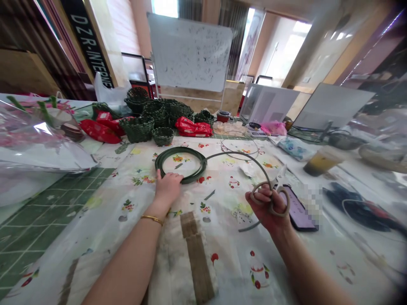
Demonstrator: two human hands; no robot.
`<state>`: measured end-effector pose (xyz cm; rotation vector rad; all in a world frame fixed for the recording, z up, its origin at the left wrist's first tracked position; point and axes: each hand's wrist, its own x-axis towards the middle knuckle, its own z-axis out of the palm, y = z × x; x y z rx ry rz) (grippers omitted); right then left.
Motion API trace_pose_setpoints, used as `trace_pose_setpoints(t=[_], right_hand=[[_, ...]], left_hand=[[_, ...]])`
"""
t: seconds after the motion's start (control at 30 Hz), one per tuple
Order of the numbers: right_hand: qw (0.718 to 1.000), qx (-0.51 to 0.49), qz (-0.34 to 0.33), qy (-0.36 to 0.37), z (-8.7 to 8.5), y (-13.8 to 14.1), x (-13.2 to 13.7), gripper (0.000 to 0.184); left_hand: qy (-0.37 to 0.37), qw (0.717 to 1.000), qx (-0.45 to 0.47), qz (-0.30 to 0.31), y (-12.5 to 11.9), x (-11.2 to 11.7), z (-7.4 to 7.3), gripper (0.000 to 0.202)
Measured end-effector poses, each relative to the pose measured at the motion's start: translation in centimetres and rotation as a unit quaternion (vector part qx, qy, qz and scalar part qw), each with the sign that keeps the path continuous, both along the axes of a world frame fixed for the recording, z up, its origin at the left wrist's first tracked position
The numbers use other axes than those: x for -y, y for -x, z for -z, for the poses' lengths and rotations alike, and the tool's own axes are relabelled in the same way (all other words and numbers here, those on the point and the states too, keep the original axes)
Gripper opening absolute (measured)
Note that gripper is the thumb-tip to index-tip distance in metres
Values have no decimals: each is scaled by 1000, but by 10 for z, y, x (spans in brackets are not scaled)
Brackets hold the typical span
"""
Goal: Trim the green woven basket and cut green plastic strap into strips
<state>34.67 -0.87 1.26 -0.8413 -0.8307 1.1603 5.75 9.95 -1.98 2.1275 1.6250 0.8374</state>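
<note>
Two bare forearms reached in from the bottom of my view, over a fruit-printed tablecloth [104, 216] with a strip of brown tape [199, 267] at six o'clock. A gold bracelet [152, 218] circled the left wrist. At four o'clock I saw the right hand [270, 207], its fingers curled together and clamped on the scissors [288, 203], whose blades pointed away towards one o'clock. A dark green strand [248, 156] ran into that same grip, and a flat end of it stuck out on the hand's near side. Just right of the hand lay a phone [299, 207].

The left hand [169, 186] was at eight o'clock, its fingers laid over the near rim of the green coil [202, 169]; I could not tell whether they gripped it or only pressed. The coil lay flat, close to centre at nine o'clock, and the strand arched out from its right side. One short offcut [210, 195] rested on the cloth towards six.

Farther off, at three o'clock, stood a cup [321, 163] of brownish liquid. Dark green woven baskets [154, 112] clustered at ten, a red packet [193, 127] sat at eleven, and beyond them a whiteboard [190, 51] stood at twelve.
</note>
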Motion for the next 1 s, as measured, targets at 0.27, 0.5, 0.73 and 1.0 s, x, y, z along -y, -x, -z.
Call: trace_pose_setpoints(t=[0.27, 0.5, 0.73, 1.0], right_hand=[[1000, -9, -1, -3, 2, -3, -1, 33], [999, 24, -41, 25, 1, 3, 2, 34], [993, 112, 1, -30, 0, 2, 1, 33], [919, 393, 31, -26, 11, -1, 6, 19]], left_hand=[[-17, 993, 118, 17, -13, 6, -8, 23], [54, 936, 344, 45, -34, 15, -18, 50], [32, 955, 271, -112, 7, -8, -16, 33], [40, 987, 88, -126, 40, -13, -13, 21]])
